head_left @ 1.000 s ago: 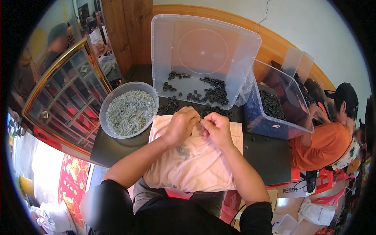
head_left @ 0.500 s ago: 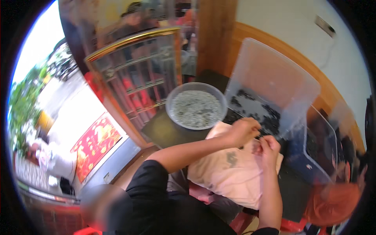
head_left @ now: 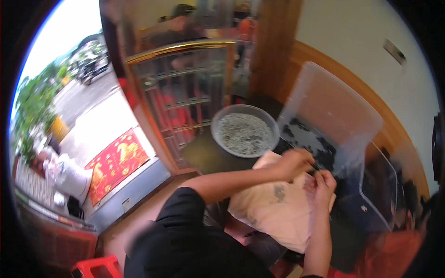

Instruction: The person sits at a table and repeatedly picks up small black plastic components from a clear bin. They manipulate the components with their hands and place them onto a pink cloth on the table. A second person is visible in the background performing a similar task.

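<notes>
Over a peach-coloured cloth (head_left: 273, 208) spread across my lap, both hands meet with fingers pinched. My left hand (head_left: 295, 164) and my right hand (head_left: 323, 185) close on a small dark piece (head_left: 315, 167) between their fingertips; its kind is too small to make out. Just beyond the hands, a clear plastic bin (head_left: 331, 104) holds many loose small black pieces (head_left: 322, 153). To the left of it stands a round grey basin (head_left: 215, 127) filled with small silvery-grey pieces (head_left: 245, 132). A dark smudge marks the cloth.
Basin and bin rest on a dark table (head_left: 199, 153). A second clear container (head_left: 382, 190) stands at the right. A gold-framed glass panel (head_left: 185, 88) lies beyond the table's left side, near a doorway with a red mat (head_left: 118, 164). A red stool (head_left: 99, 266) is at lower left.
The whole view has shifted, so the surroundings sit farther right. Both hands stay together over the cloth, and the dark piece between the fingertips shows more clearly.
</notes>
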`<state>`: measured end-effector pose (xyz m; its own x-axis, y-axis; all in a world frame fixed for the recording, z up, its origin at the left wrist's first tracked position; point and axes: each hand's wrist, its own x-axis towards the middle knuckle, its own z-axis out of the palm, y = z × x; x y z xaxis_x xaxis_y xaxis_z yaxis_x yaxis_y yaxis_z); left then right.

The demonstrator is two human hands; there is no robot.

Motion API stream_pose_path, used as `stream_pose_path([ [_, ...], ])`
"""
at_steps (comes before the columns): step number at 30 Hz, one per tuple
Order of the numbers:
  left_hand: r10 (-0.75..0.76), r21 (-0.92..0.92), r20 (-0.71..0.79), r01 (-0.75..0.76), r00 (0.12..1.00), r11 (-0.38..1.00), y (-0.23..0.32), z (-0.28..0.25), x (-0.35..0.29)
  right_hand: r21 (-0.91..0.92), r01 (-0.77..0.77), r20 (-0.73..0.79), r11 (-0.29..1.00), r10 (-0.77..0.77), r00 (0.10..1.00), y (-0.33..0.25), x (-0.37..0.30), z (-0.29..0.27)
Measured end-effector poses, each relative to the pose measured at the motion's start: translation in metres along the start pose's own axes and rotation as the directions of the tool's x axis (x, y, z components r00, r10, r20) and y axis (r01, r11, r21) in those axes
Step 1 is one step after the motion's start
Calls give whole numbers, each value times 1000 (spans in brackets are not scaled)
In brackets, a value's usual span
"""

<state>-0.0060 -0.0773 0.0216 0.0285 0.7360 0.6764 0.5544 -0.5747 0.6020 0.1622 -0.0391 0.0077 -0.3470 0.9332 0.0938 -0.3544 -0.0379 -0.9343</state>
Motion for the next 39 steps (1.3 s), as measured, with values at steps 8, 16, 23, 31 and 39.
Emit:
stream_pose_path([
  [8, -299, -4, -82, 300, 951, 954, -6, -51, 0, -99, 133, 29, 986, -130, 991, 10, 14, -14],
  [16, -159, 253, 195, 107, 968, 962, -1, -48, -23, -94, 102, 69, 990, -96, 993, 5, 9, -15],
  [23, -153, 326, -25, 153, 988, 933, -10, -60, -7, -87, 102, 53, 991, -98, 994, 6, 12, -19],
  [31, -288, 650, 212, 85, 934, 755, -42, -47, 39, -75, 90, 61, 993, -86, 994, 8, 12, -18],
  [39, -398, 843, 300, -46, 867, 536, -60, -4, 45, -39, 99, 84, 994, -95, 992, 8, 12, -18],
])
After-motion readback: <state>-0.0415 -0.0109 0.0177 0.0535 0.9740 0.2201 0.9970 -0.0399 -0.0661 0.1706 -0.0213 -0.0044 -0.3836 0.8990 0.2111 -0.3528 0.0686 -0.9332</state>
